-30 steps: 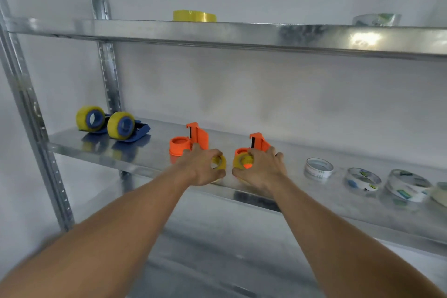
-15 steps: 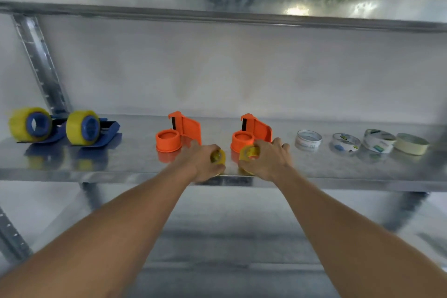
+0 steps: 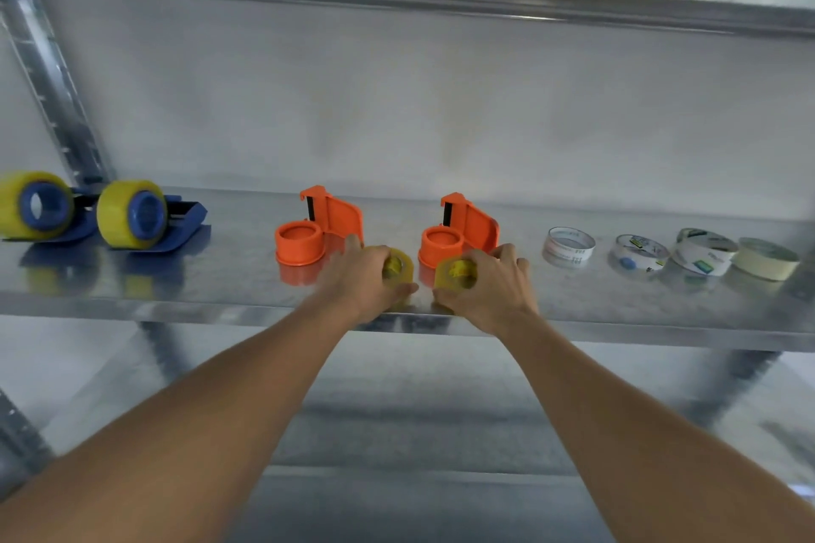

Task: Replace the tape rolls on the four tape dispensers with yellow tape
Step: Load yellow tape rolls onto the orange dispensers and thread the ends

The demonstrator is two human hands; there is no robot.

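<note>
Head view: the left hand (image 3: 361, 278) grips a yellow tape roll (image 3: 397, 269) and the right hand (image 3: 489, 282) grips a second yellow roll (image 3: 456, 273), fingers curled round each. Against the picture a second ago, both hands hold the same position at the shelf (image 3: 617, 313) front edge; only the camera has shifted. Two orange dispensers (image 3: 317, 229) (image 3: 458, 234) stand with bare hubs just behind. Two blue dispensers (image 3: 132, 216) (image 3: 39, 207) already carry yellow tape. Removed rolls (image 3: 569, 245) lie rightward.

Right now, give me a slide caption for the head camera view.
Each hand, left and right, grips a yellow tape roll before two empty orange dispensers.
</note>
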